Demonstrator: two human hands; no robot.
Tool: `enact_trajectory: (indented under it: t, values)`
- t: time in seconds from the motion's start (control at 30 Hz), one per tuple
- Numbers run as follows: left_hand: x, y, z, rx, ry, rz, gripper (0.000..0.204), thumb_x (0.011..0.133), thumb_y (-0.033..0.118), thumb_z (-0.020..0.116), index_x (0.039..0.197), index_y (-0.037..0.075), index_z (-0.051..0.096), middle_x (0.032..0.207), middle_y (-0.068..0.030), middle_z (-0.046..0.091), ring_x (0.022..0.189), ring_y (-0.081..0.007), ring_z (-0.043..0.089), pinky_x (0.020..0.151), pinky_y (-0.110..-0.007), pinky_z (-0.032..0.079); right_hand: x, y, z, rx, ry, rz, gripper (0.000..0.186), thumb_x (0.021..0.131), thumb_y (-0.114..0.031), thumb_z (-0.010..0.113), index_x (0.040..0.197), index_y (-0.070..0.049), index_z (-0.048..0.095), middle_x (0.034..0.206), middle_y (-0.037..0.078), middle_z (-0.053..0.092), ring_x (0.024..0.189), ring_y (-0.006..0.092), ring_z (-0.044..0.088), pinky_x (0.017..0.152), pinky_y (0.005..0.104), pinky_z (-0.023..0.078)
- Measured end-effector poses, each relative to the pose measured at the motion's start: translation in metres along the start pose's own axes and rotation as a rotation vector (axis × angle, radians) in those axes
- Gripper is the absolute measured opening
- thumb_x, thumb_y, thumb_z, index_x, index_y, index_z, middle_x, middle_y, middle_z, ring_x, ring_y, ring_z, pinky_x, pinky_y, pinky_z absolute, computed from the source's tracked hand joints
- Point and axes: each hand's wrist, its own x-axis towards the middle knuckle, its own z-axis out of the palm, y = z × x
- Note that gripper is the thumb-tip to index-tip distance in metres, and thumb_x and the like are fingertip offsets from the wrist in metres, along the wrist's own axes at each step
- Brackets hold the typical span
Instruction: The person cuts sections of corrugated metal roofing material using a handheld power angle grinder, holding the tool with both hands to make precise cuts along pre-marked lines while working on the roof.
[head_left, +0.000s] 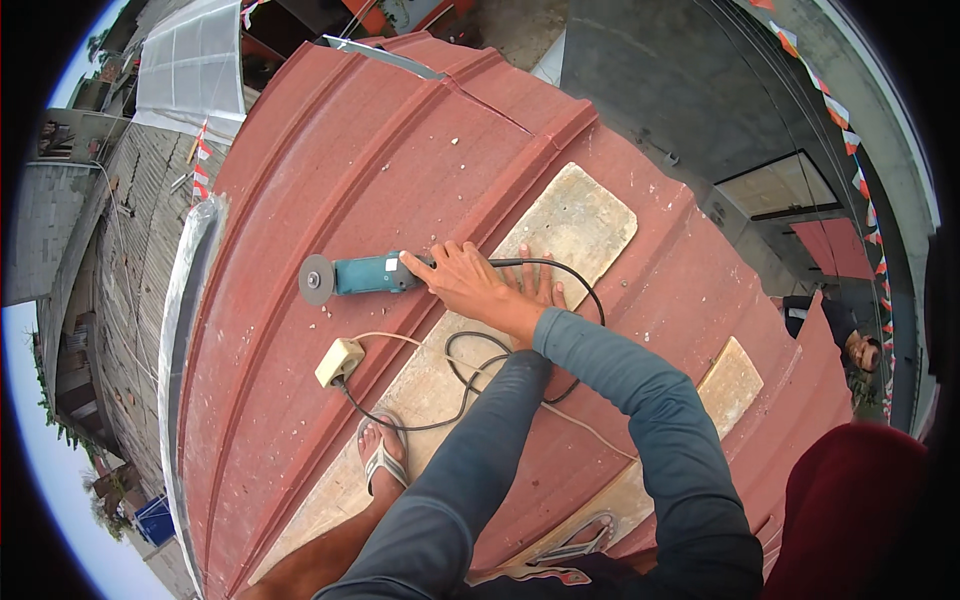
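My right hand [470, 288] crosses over my left wrist, its fingers closed around the rear end of a teal angle grinder [365, 274]. The grinder lies across the red metal roof, its grey disc [318, 279] pointing left. My left hand [540, 282], partly hidden under the right forearm, rests with fingers spread on a long worn board [590, 215]. A black cord [575, 272] runs from the grinder, loops over the board and reaches a cream socket block [340, 362]. A pale cable [395, 337] leaves that block toward the right.
My sandalled feet [383, 460] stand on the long board and on a second board [732, 385] to the right. Raised ribs cross the red roof [350, 170], with small debris scattered on it. A person [862, 352] is below the roof's right edge; dark red fabric [860, 510] fills the lower right.
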Motion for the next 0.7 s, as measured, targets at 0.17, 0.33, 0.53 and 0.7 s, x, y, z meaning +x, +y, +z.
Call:
enact_trajectory:
  t: [0.17,0.33,0.53,0.7]
  values:
    - [0.003,-0.005,-0.002,-0.001,0.023,-0.006,0.057,0.104,0.037,0.038,0.158,0.020,0.036,0.170,-0.0095,0.017,0.153,-0.0460,0.016,0.125,-0.055,0.011,0.009,0.003,-0.013,0.092,-0.119,0.033,0.077,0.084,-0.040,0.077,0.149,-0.009,0.047,0.108,0.016,0.067,0.099,0.0279,0.066,0.080,0.0412,0.053]
    - [0.003,-0.007,-0.003,-0.061,0.042,0.002,0.056,0.104,0.038,0.039,0.157,0.020,0.038,0.170,-0.0086,0.018,0.152,-0.0460,0.018,0.124,-0.058,0.011,0.016,0.010,-0.028,0.160,-0.093,0.045,0.073,0.086,-0.045,0.075,0.144,-0.007,0.050,0.111,0.018,0.066,0.103,0.0312,0.065,0.084,0.0444,0.053]
    - [0.010,0.009,-0.025,0.122,-0.083,-0.052,0.056,0.098,0.035,0.048,0.152,0.019,0.046,0.167,-0.0130,0.023,0.150,-0.0466,0.021,0.116,-0.069,0.011,0.048,0.146,-0.076,0.231,0.224,0.401,0.060,0.092,-0.040,0.069,0.137,-0.003,0.057,0.120,0.019,0.064,0.115,0.0372,0.062,0.093,0.0500,0.051]
    - [0.010,0.009,-0.025,0.110,-0.047,-0.051,0.055,0.099,0.033,0.047,0.152,0.020,0.047,0.168,-0.0118,0.023,0.153,-0.0452,0.015,0.117,-0.068,0.009,0.032,0.277,-0.083,0.160,0.231,0.932,0.056,0.088,-0.040,0.075,0.128,-0.002,0.067,0.120,0.022,0.070,0.118,0.0382,0.064,0.100,0.0464,0.050]
